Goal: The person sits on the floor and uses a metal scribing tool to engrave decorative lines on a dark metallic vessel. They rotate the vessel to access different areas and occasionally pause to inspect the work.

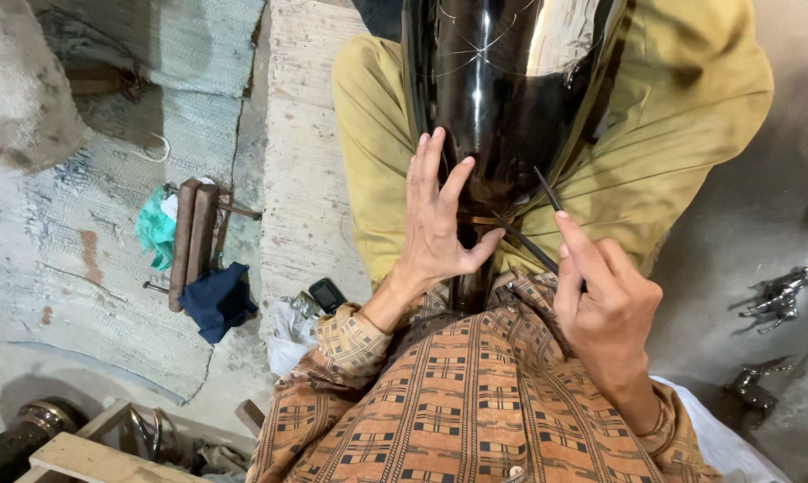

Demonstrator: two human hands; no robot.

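Two hands work a glossy black vase (493, 98) lying across the lap.
Left hand (439, 224), fingers spread, steadies its neck; right hand (605, 304) pinches a thin scribing tool (547, 192) pen-like. Brace firmly and draw light, slow strokes.

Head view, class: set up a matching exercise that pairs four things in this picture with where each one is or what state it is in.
Things:
1. glossy black vase-shaped vessel
2. thin dark pointed metal tool
3. dark blue crumpled cloth
4. small black mobile phone

Places or states:
A. lying on the floor beside two wooden handles
B. resting on the lap, left hand spread against it
C. pinched in the right hand
D. lying by the left forearm, near the pale slab

Pairs: 1-B, 2-C, 3-A, 4-D
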